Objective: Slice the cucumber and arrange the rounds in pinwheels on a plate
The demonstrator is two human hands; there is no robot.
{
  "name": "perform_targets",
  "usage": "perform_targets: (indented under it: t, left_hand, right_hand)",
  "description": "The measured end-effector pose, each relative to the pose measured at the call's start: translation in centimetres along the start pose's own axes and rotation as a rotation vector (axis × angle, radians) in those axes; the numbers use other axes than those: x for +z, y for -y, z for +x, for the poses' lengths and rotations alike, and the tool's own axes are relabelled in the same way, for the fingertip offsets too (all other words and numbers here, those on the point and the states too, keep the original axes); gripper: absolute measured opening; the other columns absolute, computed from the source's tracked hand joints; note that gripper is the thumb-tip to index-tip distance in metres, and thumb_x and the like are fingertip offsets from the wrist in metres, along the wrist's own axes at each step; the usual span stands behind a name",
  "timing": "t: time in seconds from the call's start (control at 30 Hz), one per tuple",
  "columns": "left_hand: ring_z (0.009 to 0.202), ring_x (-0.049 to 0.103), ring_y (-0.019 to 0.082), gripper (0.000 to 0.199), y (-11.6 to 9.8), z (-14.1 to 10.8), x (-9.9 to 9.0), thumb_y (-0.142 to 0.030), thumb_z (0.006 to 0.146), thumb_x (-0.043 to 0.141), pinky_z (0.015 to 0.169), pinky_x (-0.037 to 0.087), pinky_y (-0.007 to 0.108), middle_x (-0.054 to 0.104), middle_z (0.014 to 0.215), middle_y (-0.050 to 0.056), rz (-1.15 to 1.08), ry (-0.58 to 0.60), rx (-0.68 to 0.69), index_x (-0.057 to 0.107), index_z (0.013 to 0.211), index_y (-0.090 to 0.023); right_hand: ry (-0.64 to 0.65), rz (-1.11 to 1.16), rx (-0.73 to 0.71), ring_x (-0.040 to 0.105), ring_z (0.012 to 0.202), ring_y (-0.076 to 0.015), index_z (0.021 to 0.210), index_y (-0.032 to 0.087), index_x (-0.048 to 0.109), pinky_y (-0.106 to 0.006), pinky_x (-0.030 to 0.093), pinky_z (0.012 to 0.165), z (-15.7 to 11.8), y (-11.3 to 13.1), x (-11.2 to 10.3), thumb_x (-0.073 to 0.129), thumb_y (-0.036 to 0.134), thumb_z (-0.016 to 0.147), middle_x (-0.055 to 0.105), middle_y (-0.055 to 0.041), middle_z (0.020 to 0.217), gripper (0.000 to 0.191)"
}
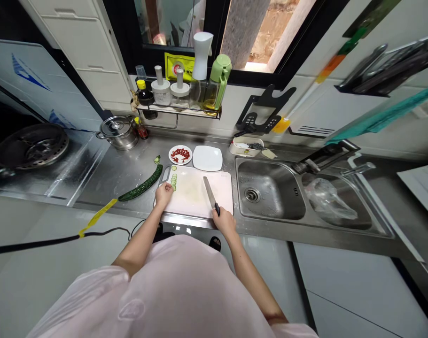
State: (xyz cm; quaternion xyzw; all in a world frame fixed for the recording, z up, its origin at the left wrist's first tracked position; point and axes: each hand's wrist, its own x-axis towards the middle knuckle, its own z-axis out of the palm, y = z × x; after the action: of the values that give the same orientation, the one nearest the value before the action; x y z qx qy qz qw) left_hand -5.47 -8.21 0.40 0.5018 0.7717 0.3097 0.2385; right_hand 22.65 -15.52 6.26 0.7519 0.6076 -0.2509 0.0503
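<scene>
My right hand (224,221) is wrapped round the black handle of a kitchen knife (210,192), whose blade lies over the right part of a white cutting board (192,204). At the board's left side, a row of thin cucumber slices (174,180) runs front to back. The closed fingertips of my left hand (163,195) pinch at the near end of that row. One more slice sits apart at the board's far edge. Left of the board lies a long dark green cucumber (141,185), with a small cut-off piece (157,159) behind it.
Behind the board are a plate of chopped red pieces (180,155) and a white square plate (207,158). A steel pot (118,133) and a wok (32,145) stand left. To the right is a double sink (270,188). Bottles line a wall shelf (178,110).
</scene>
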Motion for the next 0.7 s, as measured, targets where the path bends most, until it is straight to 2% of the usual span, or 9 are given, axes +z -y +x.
perform_targets:
  t: [0.43, 0.7]
  left_hand:
    - [0.075, 0.06, 0.017, 0.015, -0.17, -0.44, -0.31, -0.021, 0.077, 0.055, 0.07, 0.039, 0.025, 0.067, 0.077, 0.002, 0.21, 0.009, 0.064, 0.064, 0.089, -0.021]
    - [0.075, 0.06, 0.016, 0.013, 0.09, -0.29, -0.17, -0.022, 0.077, 0.053, 0.07, 0.039, 0.025, 0.067, 0.078, 0.002, 0.217, 0.02, 0.088, 0.065, 0.081, -0.021]
  right_hand:
    - [0.005, -0.008, -0.005, 0.063, 0.097, -0.0253, 0.109, 0.018, 0.062, -0.032, 0.043, 0.078, 0.13, -0.22, 0.19, 0.03, 0.049, 0.094, 0.068, -0.0136, 0.1, 0.047]
    - [-0.002, -0.007, -0.013, 0.063, 0.096, -0.026, 0.108, 0.018, 0.062, -0.032, 0.042, 0.077, 0.2, -0.17, 0.17, 0.031, 0.047, 0.093, 0.068, -0.014, 0.099, 0.046]
